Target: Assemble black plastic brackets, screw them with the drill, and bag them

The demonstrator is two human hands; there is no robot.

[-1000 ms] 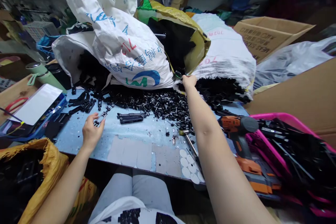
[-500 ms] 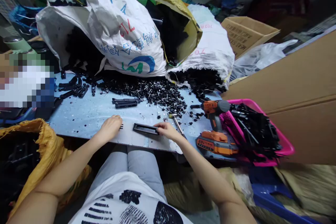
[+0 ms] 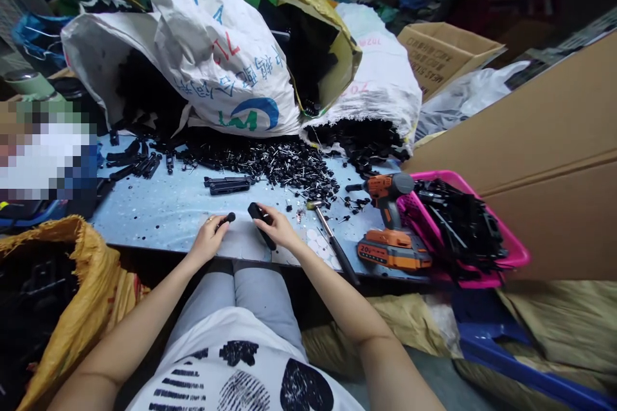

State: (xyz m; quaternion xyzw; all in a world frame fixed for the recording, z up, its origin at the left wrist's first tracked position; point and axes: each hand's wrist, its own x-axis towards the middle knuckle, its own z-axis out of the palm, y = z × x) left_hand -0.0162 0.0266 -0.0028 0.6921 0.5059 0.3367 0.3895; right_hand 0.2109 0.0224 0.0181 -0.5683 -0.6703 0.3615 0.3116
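Note:
My left hand (image 3: 211, 238) is closed in a pinch around a small black part with a round end (image 3: 231, 217). Just right of it, my right hand (image 3: 278, 227) grips a long black plastic piece (image 3: 261, 223), tilted up over the front of the blue table (image 3: 159, 212). The two parts are apart. Beyond my hands lie a couple of similar long black pieces (image 3: 229, 185), side by side. A hammer (image 3: 332, 237) with a dark handle rests to the right of my right hand, its handle sticking past the table edge.
An orange and grey cordless drill (image 3: 393, 225) stands at the right, beside a pink basket (image 3: 518, 257) of black parts. Small black pieces with metal pins (image 3: 294, 170) form a pile at the back, before white sacks (image 3: 250, 77). A yellow sack (image 3: 96, 270) stands at left.
My left hand has lifted from the table with a small black part. My right hand has moved left and tilted the long piece, which was lying flatter before. The view has shifted slightly.

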